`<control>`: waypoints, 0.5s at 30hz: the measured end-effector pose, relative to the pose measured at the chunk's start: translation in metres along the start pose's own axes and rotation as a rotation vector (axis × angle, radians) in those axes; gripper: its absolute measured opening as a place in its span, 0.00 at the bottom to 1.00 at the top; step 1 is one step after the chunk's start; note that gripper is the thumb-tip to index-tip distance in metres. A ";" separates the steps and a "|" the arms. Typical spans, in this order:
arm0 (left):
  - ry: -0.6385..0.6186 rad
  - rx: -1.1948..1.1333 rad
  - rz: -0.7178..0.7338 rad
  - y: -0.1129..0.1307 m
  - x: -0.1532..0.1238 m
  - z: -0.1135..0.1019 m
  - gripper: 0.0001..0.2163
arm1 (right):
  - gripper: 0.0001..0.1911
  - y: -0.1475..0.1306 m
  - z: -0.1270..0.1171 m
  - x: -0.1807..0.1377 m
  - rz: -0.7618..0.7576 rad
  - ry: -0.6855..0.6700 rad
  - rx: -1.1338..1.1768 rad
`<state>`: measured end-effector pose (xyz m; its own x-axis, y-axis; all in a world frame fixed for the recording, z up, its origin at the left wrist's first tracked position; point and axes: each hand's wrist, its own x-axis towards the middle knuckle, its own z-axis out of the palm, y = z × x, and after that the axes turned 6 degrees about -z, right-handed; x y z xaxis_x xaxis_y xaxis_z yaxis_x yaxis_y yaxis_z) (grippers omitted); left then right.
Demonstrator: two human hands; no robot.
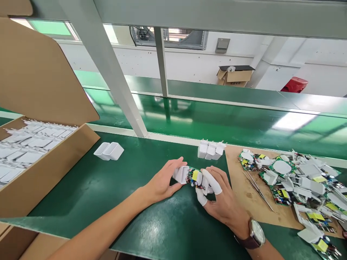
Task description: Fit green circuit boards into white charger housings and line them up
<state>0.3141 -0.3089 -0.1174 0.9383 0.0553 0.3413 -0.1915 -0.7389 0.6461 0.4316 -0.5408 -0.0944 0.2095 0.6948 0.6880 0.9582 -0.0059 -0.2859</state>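
Observation:
My left hand (162, 181) grips a white plastic charger shell (181, 174) low over the green table. My right hand (219, 196), with white finger cots on two fingers and a watch on the wrist, pinches a small circuit board (194, 176) with a yellow part. The board's end sits at the mouth of the shell. Both hands meet at the table's middle.
Two empty white shells (108, 151) lie to the left, and a few assembled white chargers (211, 149) stand behind the hands. A pile of circuit boards and covers (295, 180) rests on a brown sheet with tweezers (257, 189). A cardboard box (43, 169) of white parts stands at left.

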 end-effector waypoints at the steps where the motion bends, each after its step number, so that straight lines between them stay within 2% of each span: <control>1: 0.001 0.006 0.010 0.001 0.000 0.000 0.40 | 0.36 -0.001 0.001 0.000 -0.010 -0.010 -0.020; 15: -0.044 -0.033 0.052 0.003 0.002 -0.001 0.41 | 0.37 -0.005 0.010 -0.005 -0.007 -0.041 -0.057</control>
<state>0.3151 -0.3099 -0.1142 0.9385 -0.0123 0.3451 -0.2487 -0.7172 0.6509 0.4242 -0.5370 -0.1026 0.1955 0.7238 0.6617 0.9695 -0.0408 -0.2417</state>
